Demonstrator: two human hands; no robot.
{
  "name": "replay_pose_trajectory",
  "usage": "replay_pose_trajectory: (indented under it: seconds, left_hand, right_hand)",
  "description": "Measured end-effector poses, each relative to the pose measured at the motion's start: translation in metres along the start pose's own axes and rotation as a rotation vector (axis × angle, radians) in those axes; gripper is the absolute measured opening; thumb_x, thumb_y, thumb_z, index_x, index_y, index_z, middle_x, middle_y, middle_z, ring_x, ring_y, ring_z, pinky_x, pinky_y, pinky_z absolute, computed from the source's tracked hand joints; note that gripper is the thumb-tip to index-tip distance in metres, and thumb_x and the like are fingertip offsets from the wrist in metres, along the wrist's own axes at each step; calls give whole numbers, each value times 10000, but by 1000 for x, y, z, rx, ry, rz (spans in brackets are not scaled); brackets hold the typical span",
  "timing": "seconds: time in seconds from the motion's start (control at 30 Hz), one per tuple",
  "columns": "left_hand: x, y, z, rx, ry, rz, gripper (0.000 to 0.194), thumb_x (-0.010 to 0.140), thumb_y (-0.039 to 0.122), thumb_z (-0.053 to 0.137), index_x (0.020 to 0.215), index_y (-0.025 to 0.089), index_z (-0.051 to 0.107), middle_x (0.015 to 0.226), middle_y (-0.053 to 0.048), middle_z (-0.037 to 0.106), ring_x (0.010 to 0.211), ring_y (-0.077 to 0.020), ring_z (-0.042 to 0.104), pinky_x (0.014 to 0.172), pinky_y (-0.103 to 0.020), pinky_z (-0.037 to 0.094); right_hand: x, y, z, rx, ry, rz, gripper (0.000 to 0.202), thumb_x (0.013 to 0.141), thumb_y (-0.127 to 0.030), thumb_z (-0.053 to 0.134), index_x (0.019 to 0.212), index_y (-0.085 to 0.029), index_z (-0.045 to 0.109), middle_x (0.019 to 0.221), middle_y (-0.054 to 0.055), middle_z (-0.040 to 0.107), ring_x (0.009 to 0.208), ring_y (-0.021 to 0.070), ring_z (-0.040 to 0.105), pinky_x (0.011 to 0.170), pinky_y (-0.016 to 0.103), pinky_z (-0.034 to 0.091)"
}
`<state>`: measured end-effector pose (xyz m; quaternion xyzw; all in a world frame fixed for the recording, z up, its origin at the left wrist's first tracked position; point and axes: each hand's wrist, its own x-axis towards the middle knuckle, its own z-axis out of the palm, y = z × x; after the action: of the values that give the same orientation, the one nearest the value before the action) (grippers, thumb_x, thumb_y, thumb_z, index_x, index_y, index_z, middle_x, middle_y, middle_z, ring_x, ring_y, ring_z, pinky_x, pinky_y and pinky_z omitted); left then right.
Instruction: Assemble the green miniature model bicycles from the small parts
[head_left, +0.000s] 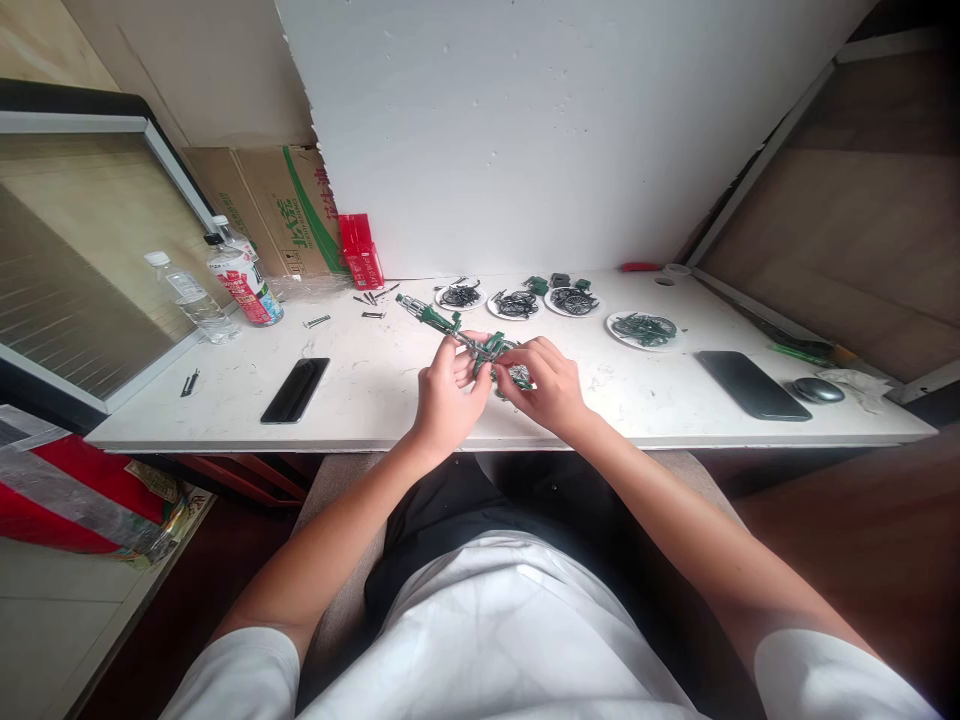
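A green and grey model point(435, 318) with thin, detailed parts is held over the table's front part, its long end pointing up and to the left. My left hand point(452, 392) is closed round its middle from the left and below. At its right end, beside a spoked wheel, the fingertips of my right hand point(546, 380) pinch the model; any small piece between them is hidden. Behind the hands stand white plates with dark parts point(460, 294), point(515, 304), and wheels point(574, 301). Farther right, another plate holds green parts point(643, 330).
On the white table point(375, 400) lie a black phone point(295, 390), a dark flat device point(752, 385) and a round dark object point(817, 389). Bottles point(246, 282), a red box point(361, 250) and a cardboard box point(277, 210) stand back left. Small loose parts point(373, 315) lie nearby.
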<state>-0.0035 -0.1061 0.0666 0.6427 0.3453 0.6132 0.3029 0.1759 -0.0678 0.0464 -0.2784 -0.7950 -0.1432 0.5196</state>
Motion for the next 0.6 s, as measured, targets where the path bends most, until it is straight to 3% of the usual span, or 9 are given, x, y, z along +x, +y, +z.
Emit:
replay_pose_trajectory:
  seconds: [0.27,0.37,0.6]
  left_hand:
    - [-3,-2,3,38,-24,16,352,933,164,726,1265,216,622,1182,-105,813,1080,-227,815,947,-336,686]
    - [-3,-3,4,38,-28,19,349,935,161,726,1263,217,623,1178,-103,816,1078,-229,816,942,-334,689]
    - [-2,-3,3,35,-32,17,359,937,158,726,1274,213,615,1230,-112,809,1120,-238,809,970,-343,685]
  right_hand:
    - [1,-5,2,-58,-39,10,161,1071,-198,577,924,-248,534,770,31,634,746,211,574,573,349,370]
    - [2,-5,0,2,-82,69,262,1111,-218,494,852,-251,481,717,24,560,703,210,524,600,364,363]
    - [1,-4,0,175,-124,134,243,1121,-283,504,881,-245,501,767,28,583,730,208,534,643,362,391]
